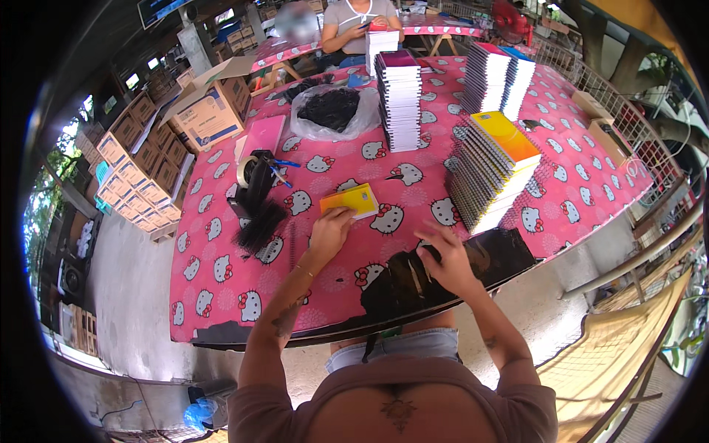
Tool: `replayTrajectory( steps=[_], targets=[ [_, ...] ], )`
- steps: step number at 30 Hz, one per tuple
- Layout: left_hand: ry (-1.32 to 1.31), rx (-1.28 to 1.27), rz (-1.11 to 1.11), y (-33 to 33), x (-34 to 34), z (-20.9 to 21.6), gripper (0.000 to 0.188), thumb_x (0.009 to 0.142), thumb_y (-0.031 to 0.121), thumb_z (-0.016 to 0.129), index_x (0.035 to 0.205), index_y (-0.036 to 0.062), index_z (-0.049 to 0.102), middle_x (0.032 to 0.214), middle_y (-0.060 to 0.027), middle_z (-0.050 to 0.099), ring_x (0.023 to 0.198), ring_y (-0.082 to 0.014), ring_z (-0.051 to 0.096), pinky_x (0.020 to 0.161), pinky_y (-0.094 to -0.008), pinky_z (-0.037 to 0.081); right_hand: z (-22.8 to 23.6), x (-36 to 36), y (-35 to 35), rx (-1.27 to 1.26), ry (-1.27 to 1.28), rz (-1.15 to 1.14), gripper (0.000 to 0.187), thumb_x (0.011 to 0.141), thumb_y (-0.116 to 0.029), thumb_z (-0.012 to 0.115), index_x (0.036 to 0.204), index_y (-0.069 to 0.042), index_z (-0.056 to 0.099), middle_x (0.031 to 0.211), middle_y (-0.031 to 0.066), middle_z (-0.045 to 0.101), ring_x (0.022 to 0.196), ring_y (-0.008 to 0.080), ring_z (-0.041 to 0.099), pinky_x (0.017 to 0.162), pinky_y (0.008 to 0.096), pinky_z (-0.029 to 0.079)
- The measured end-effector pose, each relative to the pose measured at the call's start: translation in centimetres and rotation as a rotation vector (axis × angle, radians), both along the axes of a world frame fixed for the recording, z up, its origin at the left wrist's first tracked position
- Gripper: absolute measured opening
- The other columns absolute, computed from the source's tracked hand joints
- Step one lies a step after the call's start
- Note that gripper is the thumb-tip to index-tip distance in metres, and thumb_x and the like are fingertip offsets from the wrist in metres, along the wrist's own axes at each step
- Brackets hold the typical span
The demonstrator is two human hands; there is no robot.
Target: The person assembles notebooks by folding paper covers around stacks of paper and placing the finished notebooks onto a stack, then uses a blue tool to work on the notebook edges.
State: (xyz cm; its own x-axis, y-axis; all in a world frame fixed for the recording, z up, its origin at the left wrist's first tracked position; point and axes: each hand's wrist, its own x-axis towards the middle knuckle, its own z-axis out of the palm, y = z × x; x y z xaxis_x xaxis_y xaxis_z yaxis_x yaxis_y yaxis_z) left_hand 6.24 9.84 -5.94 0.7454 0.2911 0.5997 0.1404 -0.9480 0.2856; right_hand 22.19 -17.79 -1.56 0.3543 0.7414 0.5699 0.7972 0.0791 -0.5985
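The left hand (330, 229), fingers spread flat, touches the yellow notebook (350, 200) lying on the bench (221, 244) at its 1 o'clock; probably light, stiff-covered, best pinched by an edge. The right hand (447, 260) hovers, fingers loosely spread, holding nothing.

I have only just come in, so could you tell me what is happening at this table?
A person sits at a table with a pink patterned cloth. The left hand rests on a small yellow notebook. The right hand is over a black torn patch at the table's near edge. A leaning stack of spiral notebooks stands to the right, taller stacks further back, and a tape dispenser to the left. Another person works at the far end.
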Motion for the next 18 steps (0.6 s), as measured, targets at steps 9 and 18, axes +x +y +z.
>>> replayTrajectory(
  steps=[9, 18],
  targets=[
    [0.156, -0.357, 0.073, 1.1, 0.2, 2.7, 0.019, 0.084, 0.01, 0.07, 0.103, 0.0076, 0.074, 0.098, -0.0119, 0.072, 0.088, -0.0307, 0.07, 0.073, -0.0398, 0.055, -1.7, -1.8, 1.2, -0.09, 0.227, 0.086, 0.033, 0.089, -0.015, 0.07, 0.121, -0.009, 0.067, 0.134, 0.0185, 0.056, 0.113, 0.0378, 0.06, 0.099, 0.0447, 0.046],
    [-0.037, 0.124, -0.071, -8.8, 1.2, 5.6, 0.027, 0.085, 0.002, 0.062, 0.111, 0.009, 0.067, 0.103, -0.0085, 0.065, 0.102, -0.0301, 0.06, 0.094, -0.0474, 0.043, -2.4, -0.7, 1.6, 0.11, 0.317, 0.054, 0.06, 0.083, -0.004, 0.076, 0.137, -0.002, 0.049, 0.128, 0.0185, 0.059, 0.114, 0.0301, 0.061, 0.096, 0.039, 0.049]
  ],
)
